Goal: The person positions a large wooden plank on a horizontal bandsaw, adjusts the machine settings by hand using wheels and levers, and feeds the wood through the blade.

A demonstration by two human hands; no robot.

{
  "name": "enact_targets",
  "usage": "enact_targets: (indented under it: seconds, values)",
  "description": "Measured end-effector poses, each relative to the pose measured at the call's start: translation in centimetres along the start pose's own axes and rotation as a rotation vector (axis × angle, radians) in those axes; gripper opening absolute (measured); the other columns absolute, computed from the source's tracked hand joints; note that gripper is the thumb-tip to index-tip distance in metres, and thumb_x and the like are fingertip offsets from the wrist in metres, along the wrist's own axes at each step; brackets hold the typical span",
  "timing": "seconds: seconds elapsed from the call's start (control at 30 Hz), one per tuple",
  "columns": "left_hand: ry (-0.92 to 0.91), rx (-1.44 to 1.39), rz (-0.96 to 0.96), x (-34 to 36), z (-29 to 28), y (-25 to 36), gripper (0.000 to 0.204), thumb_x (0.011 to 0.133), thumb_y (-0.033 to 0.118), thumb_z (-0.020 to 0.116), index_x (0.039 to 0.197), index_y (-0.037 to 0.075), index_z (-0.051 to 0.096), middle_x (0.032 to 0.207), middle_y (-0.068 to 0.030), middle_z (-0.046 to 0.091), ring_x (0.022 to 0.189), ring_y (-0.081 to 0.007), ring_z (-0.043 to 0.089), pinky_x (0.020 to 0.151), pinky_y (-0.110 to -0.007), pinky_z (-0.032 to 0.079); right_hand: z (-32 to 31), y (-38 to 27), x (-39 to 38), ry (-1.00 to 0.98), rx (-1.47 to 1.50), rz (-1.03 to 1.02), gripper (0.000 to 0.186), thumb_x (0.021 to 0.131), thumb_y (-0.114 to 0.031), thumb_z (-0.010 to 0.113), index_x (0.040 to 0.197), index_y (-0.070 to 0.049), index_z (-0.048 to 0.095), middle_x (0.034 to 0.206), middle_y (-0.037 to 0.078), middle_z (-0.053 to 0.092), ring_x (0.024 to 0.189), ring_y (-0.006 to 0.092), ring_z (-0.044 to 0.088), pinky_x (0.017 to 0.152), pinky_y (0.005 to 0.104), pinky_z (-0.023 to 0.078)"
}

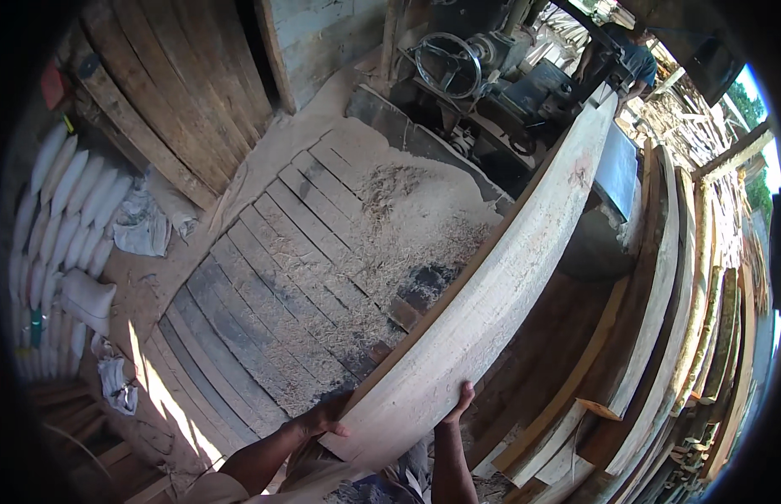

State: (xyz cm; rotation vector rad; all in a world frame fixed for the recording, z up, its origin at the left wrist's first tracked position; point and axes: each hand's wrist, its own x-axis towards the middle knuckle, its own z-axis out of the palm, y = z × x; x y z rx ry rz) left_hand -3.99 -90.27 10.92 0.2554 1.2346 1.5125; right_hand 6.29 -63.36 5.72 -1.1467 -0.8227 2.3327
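Observation:
A long, broad wooden plank (pixel 483 323) runs from my body up to a sawing machine (pixel 533 92) at the far right. My left hand (pixel 323 417) grips its near end at the left edge, thumb on top and fingers hidden beneath. On the opposite edge my right hand (pixel 461 403) holds the plank, its thumb showing at the side and the other fingers out of sight underneath. The plank's far end lies at the machine, close to a co-worker (pixel 630 59) in dark clothing. A metal handwheel (pixel 448 65) is on the machine's left side.
Sawdust (pixel 407 202) covers much of the slatted wooden floor (pixel 264 244). Stacked timber (pixel 651 336) lines the right side. Filled white sacks (pixel 63 210) are piled at the left, near thick boards (pixel 155 92) leaning on the wall. A blue metal plate (pixel 617 172) sits beside the plank.

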Motion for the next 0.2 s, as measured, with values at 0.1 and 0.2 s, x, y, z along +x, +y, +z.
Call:
enact_targets:
  seconds: [0.1, 0.2]
  values:
    - [-0.028, 0.024, 0.01, 5.0, -0.1, 1.3, 0.111, 0.055, 0.034, 0.083, 0.145, 0.0, 0.027, 0.144, -0.0148, 0.038, 0.134, -0.0256, 0.033, 0.111, -0.039, 0.023, 1.3, -3.7, 4.2, 0.046, -0.011, 0.038, 0.09, 0.072, -0.06, 0.061, 0.139, -0.003, 0.036, 0.13, 0.015, 0.048, 0.119, 0.0322, 0.046, 0.101, 0.046, 0.037]
    - [-0.023, 0.019, -0.045, 9.7, 0.4, 4.5, 0.11, 0.057, 0.036, 0.082, 0.147, 0.006, 0.027, 0.147, -0.013, 0.036, 0.136, -0.0265, 0.03, 0.112, -0.04, 0.022, 1.5, -7.0, 8.9, -0.08, 0.053, 0.134, 0.091, 0.072, -0.062, 0.06, 0.139, -0.005, 0.036, 0.133, 0.015, 0.046, 0.121, 0.0329, 0.043, 0.104, 0.0457, 0.035]
